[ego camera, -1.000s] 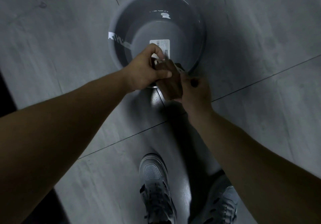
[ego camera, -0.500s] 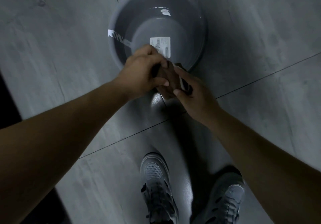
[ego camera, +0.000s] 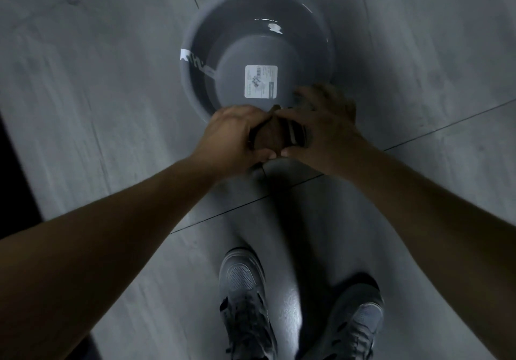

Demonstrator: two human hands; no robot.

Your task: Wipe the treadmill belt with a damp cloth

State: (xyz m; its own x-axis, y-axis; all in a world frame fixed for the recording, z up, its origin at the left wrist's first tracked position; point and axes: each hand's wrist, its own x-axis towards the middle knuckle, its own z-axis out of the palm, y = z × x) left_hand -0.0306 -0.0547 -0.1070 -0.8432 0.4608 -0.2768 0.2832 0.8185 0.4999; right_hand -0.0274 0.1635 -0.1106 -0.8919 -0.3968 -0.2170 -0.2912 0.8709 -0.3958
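Observation:
A dark brown cloth (ego camera: 272, 137) is bunched up between both hands, just over the near rim of a grey plastic basin (ego camera: 321, 32) on the floor. My left hand (ego camera: 233, 137) grips the cloth's left end with curled fingers. Its right end, which shows a darker striped edge, is gripped by my right hand (ego camera: 325, 127). The basin holds shallow water and has a white label (ego camera: 261, 81) on its bottom. The treadmill belt is not in view.
The floor (ego camera: 97, 80) is grey tile with dark joint lines. My two grey sneakers (ego camera: 243, 298) stand below the hands. A black strip (ego camera: 14, 178) runs along the left edge of the view.
Both hands have turned around the cloth, twisting it, and moved slightly lower toward the basin's near rim. The right hand now covers more of the cloth from the right.

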